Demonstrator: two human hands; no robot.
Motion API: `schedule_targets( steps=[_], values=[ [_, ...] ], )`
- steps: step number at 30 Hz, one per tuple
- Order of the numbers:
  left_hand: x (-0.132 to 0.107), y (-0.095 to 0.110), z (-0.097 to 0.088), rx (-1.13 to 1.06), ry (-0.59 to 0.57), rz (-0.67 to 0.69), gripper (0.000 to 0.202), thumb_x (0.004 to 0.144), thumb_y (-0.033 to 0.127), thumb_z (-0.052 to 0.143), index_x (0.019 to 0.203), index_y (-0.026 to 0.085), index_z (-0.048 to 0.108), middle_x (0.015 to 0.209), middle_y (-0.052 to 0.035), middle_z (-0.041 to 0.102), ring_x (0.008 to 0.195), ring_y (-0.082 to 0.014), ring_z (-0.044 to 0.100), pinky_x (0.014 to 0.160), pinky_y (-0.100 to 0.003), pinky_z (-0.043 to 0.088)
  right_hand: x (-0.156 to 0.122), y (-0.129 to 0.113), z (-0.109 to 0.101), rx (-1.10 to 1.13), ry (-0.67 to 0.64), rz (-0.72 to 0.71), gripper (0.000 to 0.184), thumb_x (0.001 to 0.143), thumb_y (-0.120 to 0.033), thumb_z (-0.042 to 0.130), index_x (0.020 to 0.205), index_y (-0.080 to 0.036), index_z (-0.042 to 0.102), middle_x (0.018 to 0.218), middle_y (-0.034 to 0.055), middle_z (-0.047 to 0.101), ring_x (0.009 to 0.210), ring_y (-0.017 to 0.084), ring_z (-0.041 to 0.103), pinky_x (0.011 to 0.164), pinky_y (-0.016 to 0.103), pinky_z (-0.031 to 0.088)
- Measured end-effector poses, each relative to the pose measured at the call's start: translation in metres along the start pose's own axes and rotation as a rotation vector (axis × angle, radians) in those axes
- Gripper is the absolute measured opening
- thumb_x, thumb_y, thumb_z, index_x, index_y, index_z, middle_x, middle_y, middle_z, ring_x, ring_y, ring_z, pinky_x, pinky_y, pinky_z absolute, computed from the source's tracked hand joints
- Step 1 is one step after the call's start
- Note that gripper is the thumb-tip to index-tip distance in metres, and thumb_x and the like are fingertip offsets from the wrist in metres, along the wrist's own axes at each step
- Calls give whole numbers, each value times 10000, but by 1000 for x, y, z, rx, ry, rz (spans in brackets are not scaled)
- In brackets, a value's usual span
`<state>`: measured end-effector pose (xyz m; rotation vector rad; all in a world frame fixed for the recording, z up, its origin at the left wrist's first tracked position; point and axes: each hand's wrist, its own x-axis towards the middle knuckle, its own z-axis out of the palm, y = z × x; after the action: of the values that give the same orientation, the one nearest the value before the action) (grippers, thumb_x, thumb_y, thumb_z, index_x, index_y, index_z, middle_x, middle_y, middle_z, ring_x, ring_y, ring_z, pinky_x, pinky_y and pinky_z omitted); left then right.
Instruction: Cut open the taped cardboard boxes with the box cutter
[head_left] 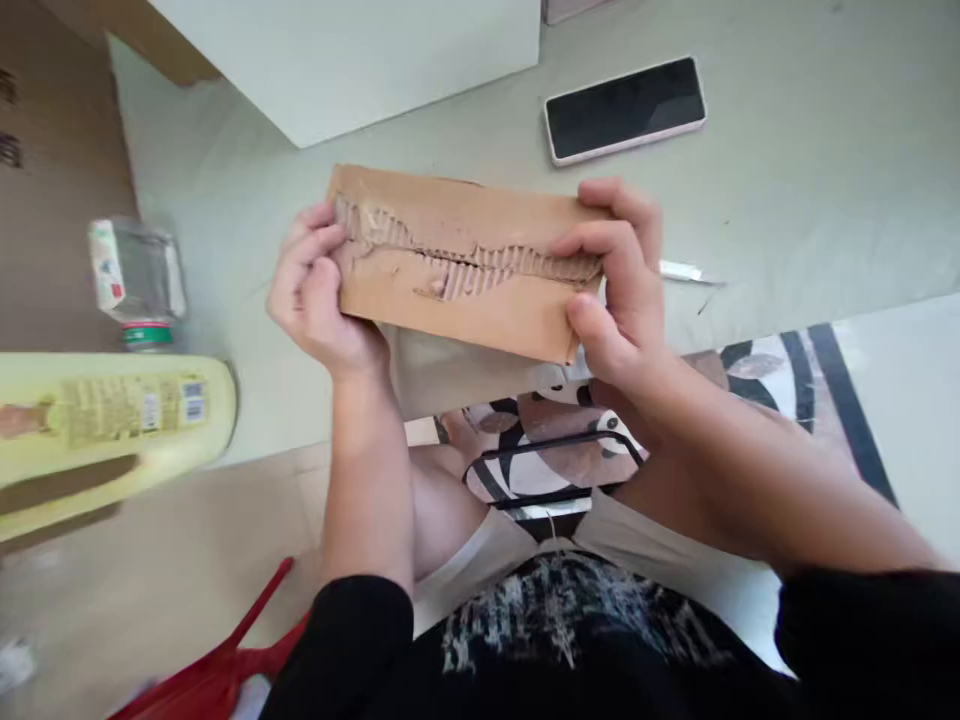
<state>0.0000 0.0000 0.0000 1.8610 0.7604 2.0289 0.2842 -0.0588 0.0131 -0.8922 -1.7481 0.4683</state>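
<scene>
A small brown cardboard box [465, 310] is held up in front of me between both hands. Along its middle runs a seam where the surface paper is torn off, baring the corrugated layer. My left hand [319, 285] grips the box's left end, thumb at the near side. At the right end, my right hand [619, 280] has its fingers over the face and its thumb near the lower corner. Beyond my right hand, a thin pale tool [686, 271], perhaps a knife, lies on the floor, partly hidden by the hand.
A smartphone [626, 110] lies face up at the back right. A large white box-like object [420, 50] stands at the back. On the left are a clear plastic bottle [146, 275], a big yellow jug [112, 420] and brown cardboard [60, 210]. Something red [217, 665] sits lower left.
</scene>
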Motion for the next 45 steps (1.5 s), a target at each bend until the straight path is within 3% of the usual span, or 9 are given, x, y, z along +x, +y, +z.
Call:
schedule_targets(
  steps=[6, 13, 18, 24, 29, 34, 39, 45],
  values=[
    [0, 6, -3, 69, -16, -15, 378, 898, 259, 482, 1096, 110, 767, 1176, -37, 778, 1171, -159, 692, 1063, -397, 493, -3, 6, 2, -42, -14, 55, 544, 957, -689, 402, 1192, -247, 616, 1495, 84, 471, 1408, 354, 484, 1192, 635, 424],
    [4, 15, 0, 127, -13, -18, 444, 826, 143, 411, 1036, 125, 802, 1132, -20, 789, 1126, -135, 690, 1031, -378, 502, -2, 6, 4, 14, 38, -56, 447, 962, -602, 458, 1223, -275, 612, 1476, 63, 454, 1360, 346, 530, 1181, 619, 443],
    [5, 17, 1, 155, 15, -14, 446, 794, 121, 412, 985, 143, 814, 1094, -12, 791, 1071, -150, 707, 978, -396, 540, -5, 8, 4, -24, -5, 13, 524, 954, -671, 423, 1210, -256, 615, 1497, 70, 452, 1389, 368, 509, 1191, 645, 422],
    [5, 18, 3, 163, 39, -48, 439, 767, 107, 421, 950, 145, 818, 1057, -13, 797, 1047, -145, 714, 971, -388, 540, -3, 7, 2, -22, 28, -45, 485, 955, -625, 451, 1217, -254, 620, 1465, 76, 474, 1357, 361, 535, 1172, 656, 427],
    [7, 17, 7, 136, 76, -20, 444, 755, 104, 409, 923, 139, 819, 1024, -17, 803, 1016, -137, 722, 951, -381, 542, -5, 6, 0, -51, -26, 25, 548, 947, -687, 422, 1218, -254, 622, 1482, 85, 480, 1383, 371, 512, 1206, 668, 374],
    [7, 17, 7, 141, 77, -40, 448, 745, 92, 406, 919, 119, 818, 1023, -37, 804, 1024, -144, 723, 963, -382, 538, -5, 7, 0, -85, -15, 42, 569, 925, -717, 436, 1173, -247, 641, 1444, 111, 525, 1357, 362, 529, 1212, 632, 382],
    [6, 16, 6, 152, 75, -44, 450, 750, 96, 394, 918, 116, 810, 1015, -39, 799, 1017, -159, 722, 965, -419, 538, -4, 6, -1, -39, -16, -26, 487, 953, -621, 440, 1239, -267, 614, 1468, 87, 483, 1353, 355, 532, 1208, 658, 378],
    [5, 16, 5, 170, 58, -46, 426, 777, 149, 402, 923, 102, 799, 977, -62, 766, 1020, -194, 706, 991, -488, 526, -4, 6, -1, -31, -17, -10, 496, 948, -636, 439, 1228, -268, 621, 1466, 85, 484, 1361, 359, 520, 1212, 651, 373]
  ],
)
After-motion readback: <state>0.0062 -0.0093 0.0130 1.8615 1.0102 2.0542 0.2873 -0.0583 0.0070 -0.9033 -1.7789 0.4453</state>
